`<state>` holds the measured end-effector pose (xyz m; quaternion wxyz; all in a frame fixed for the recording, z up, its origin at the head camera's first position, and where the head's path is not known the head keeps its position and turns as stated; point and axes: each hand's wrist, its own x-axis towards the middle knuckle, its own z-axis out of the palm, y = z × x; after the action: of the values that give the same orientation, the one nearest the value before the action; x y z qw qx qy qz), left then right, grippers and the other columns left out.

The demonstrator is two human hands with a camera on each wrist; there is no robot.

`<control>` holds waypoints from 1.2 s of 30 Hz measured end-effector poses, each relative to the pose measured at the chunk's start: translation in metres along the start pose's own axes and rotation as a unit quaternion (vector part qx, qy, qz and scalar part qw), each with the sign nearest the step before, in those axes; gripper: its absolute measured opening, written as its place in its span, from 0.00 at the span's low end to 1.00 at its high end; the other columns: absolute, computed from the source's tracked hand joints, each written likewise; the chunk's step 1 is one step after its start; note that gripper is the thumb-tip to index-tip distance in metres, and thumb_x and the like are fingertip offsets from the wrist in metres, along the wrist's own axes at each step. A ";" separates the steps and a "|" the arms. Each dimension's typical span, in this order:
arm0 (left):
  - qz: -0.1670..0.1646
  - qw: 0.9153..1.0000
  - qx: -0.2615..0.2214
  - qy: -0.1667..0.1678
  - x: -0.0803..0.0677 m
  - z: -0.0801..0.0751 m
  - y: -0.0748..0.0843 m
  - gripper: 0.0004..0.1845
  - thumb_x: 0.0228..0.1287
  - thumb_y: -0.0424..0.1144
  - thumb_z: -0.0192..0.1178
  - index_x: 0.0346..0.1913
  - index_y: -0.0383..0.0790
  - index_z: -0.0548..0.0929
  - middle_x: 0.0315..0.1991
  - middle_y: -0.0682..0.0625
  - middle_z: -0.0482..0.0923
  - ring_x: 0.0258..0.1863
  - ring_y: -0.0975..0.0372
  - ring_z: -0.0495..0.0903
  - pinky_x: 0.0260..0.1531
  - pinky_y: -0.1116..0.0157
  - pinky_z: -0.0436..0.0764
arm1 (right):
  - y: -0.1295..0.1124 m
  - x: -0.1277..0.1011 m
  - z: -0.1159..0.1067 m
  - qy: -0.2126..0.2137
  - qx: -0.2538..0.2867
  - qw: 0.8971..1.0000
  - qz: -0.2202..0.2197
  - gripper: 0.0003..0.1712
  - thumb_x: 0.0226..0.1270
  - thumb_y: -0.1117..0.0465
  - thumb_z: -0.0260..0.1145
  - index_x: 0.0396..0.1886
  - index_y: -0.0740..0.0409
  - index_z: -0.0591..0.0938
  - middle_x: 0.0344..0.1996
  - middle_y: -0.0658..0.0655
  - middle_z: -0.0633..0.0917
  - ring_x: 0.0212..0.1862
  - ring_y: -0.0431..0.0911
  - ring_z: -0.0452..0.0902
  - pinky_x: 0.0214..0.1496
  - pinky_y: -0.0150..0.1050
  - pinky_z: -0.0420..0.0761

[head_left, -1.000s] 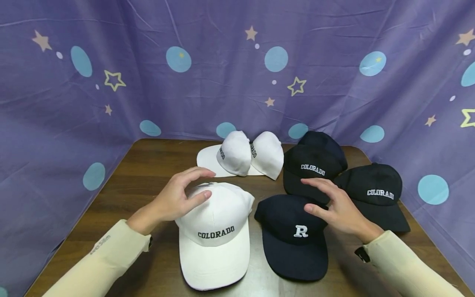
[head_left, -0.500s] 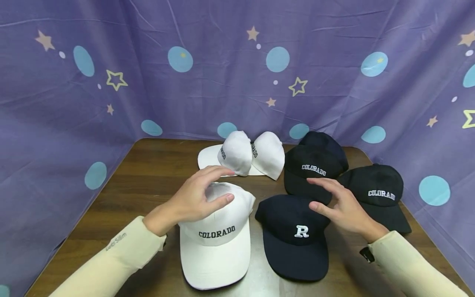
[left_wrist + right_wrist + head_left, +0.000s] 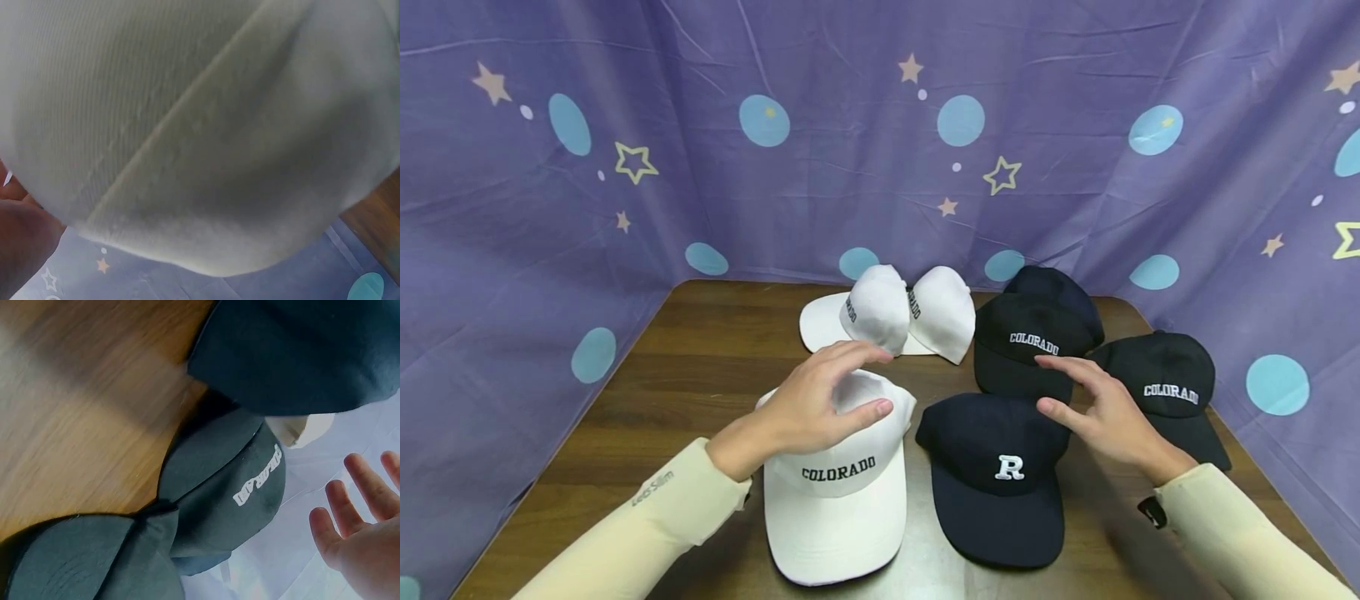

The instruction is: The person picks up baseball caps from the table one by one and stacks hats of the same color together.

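Behind hands [image 3: 820, 400]: white caps [image 3: 887, 312], black caps [image 3: 1037, 329].

- White cap [image 3: 838, 467]: under your left hand you see matt woven cloth, finely ribbed, with a stitched seam and raised embroidered lettering.
- Navy cap [image 3: 996, 479]: matt cloth, embroidered white letter.
- Black caps [image 3: 1165, 379]: matt cloth, smooth brims.
- Counter [image 3: 700, 367]: dark wood grain, slight sheen.
- Backdrop [image 3: 850, 167]: creased purple printed cloth.
- Your sleeves [image 3: 647, 533]: smooth cream knit.
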<state>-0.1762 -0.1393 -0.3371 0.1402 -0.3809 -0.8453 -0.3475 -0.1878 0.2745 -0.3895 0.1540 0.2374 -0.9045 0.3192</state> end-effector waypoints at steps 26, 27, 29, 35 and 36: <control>-0.007 1.000 0.004 -0.007 0.001 0.009 0.007 0.28 0.65 0.52 0.67 0.65 0.45 0.79 0.63 0.55 0.79 0.67 0.58 0.73 0.70 0.53 0.68 | 0.086 0.011 -0.080 -0.031 -0.118 0.985 0.124 0.28 0.82 0.53 0.56 0.72 0.63 0.71 0.70 0.76 0.69 0.67 0.80 0.56 0.60 0.79 0.52; -0.007 1.000 0.005 -0.007 0.002 0.009 0.007 0.28 0.65 0.53 0.67 0.66 0.45 0.79 0.63 0.55 0.79 0.67 0.57 0.73 0.70 0.53 0.68 | 0.090 0.011 -0.084 -0.038 -0.121 0.983 0.132 0.28 0.82 0.53 0.55 0.73 0.63 0.70 0.70 0.76 0.67 0.67 0.81 0.55 0.59 0.80 0.51; -0.008 1.000 0.005 -0.008 0.002 0.009 0.007 0.28 0.65 0.53 0.67 0.65 0.45 0.79 0.63 0.55 0.79 0.67 0.57 0.73 0.70 0.52 0.68 | 0.097 0.012 -0.090 -0.052 -0.130 0.979 0.148 0.28 0.82 0.54 0.54 0.74 0.64 0.68 0.71 0.77 0.65 0.67 0.82 0.53 0.58 0.80 0.50; -0.004 1.000 0.004 -0.011 0.004 0.012 0.008 0.28 0.66 0.53 0.66 0.65 0.45 0.80 0.63 0.54 0.79 0.67 0.57 0.74 0.69 0.53 0.69 | 0.115 0.015 -0.107 -0.100 -0.159 0.965 0.185 0.32 0.81 0.52 0.54 0.74 0.69 0.63 0.72 0.80 0.59 0.67 0.84 0.48 0.57 0.80 0.52; -0.003 1.000 0.003 -0.011 0.004 0.012 0.008 0.28 0.65 0.53 0.66 0.64 0.45 0.80 0.63 0.54 0.79 0.66 0.57 0.74 0.69 0.53 0.69 | 0.118 0.015 -0.109 -0.107 -0.162 0.963 0.189 0.33 0.81 0.52 0.54 0.74 0.69 0.62 0.72 0.81 0.58 0.67 0.84 0.48 0.57 0.80 0.52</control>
<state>-0.1725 -0.1248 -0.3395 0.1311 -0.3822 -0.8489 -0.3408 -0.2486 0.4211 -0.3605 0.0292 0.0666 -0.9837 0.1646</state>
